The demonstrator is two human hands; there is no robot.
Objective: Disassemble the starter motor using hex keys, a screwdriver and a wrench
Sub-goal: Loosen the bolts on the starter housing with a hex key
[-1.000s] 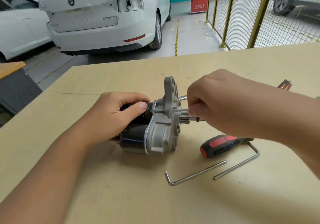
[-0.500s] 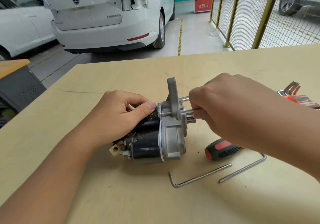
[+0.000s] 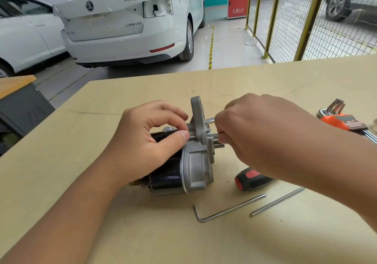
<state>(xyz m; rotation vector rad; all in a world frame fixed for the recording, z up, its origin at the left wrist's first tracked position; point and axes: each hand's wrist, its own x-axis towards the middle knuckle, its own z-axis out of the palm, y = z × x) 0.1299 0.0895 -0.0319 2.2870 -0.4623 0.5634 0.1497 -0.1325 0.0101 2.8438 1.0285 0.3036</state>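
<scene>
Starter motor [image 3: 183, 167] on its side at mid desk [image 3: 265, 84]; left hand [image 3: 146, 143] fingers curled around its black body, right hand [image 3: 263, 133] fingers pinching a hex key [image 3: 212, 135] at the housing.

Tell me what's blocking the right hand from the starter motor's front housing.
Nothing visible. The right hand is already at the starter motor, pinching a thin metal tool against its grey front housing, while the left hand holds the black body.
</scene>
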